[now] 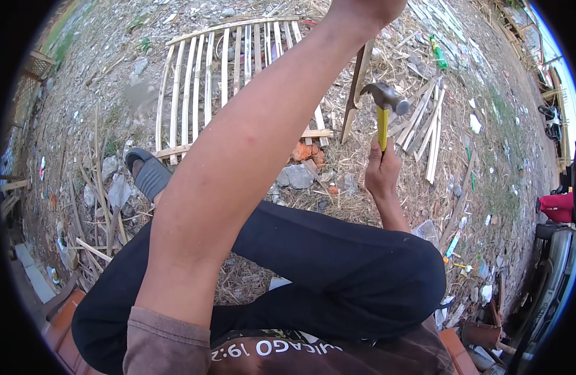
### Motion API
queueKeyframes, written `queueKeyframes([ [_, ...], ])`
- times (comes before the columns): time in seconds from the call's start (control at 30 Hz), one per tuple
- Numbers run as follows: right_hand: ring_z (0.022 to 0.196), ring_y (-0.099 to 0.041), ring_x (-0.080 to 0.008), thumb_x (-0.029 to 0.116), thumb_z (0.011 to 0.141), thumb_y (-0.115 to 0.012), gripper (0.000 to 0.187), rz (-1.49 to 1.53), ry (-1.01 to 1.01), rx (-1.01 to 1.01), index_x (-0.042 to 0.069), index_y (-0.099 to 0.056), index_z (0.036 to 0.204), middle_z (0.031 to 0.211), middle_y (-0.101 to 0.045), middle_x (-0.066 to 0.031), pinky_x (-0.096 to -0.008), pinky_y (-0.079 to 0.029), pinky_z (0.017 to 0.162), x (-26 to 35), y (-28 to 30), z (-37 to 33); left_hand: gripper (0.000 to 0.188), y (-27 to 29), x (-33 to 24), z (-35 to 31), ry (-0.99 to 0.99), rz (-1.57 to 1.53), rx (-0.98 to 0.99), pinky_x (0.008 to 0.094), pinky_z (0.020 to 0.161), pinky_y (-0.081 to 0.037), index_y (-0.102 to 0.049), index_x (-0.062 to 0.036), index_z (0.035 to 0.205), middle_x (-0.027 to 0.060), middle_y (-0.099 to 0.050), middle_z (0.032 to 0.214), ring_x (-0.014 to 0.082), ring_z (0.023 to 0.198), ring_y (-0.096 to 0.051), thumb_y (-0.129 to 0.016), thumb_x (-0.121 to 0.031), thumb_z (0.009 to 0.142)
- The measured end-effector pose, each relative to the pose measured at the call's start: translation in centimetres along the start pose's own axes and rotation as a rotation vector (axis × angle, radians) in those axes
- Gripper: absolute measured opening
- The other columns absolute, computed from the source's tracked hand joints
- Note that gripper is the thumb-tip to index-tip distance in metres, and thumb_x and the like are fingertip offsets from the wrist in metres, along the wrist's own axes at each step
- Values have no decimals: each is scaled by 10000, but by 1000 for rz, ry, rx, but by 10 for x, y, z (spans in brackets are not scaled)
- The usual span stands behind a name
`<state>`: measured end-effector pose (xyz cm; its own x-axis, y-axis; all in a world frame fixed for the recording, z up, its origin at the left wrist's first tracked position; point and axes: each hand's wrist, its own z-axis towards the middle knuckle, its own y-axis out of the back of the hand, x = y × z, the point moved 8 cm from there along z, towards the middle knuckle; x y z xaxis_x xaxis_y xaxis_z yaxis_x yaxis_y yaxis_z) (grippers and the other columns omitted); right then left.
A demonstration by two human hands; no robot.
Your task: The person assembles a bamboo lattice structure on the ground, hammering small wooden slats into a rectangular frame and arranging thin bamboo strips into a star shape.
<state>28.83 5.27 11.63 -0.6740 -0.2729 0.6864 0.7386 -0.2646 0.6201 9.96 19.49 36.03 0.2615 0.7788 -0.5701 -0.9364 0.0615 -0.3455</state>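
One right hand (384, 170), centre-right, clenched a hammer (382, 123), seemingly readying an aimed blow; I couldn't tell what the top-edge left hand (373, 8) held.

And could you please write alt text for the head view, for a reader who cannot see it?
A right hand grips a yellow-handled hammer, while a bare left forearm crosses the view. A slatted wooden frame and loose sticks lie on the littered ground ahead.
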Motion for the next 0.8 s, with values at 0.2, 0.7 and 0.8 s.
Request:
queueKeyframes([
  [0.2,469,-381,-47,320,1053,-447,305,571,210,-158,54,-496,914,576,-406,25,-233,-294,416,74,34,48,516,9,-7,7,80,-46,50,287,422,-268,-396,-139,635,-47,-368,524,65,466,-331,-414,-441,1053],
  [0.7,500,-298,-41,450,1059,-354,403,653,182,-167,72,-418,932,614,-364,45,-204,-269,443,81,35,55,523,25,2,8,82,-20,-23,299,426,-270,-416,-126,624,-45,-370,517,72,466,-323,-425,-422,1055],
  [0.8,471,-503,-132,331,1040,-471,334,90,175,-90,36,-509,887,552,-491,-60,-321,-354,432,-10,-4,11,524,17,4,6,103,-9,-33,304,428,-268,-407,-125,624,-45,-366,519,77,468,-320,-425,-422,1055],
])
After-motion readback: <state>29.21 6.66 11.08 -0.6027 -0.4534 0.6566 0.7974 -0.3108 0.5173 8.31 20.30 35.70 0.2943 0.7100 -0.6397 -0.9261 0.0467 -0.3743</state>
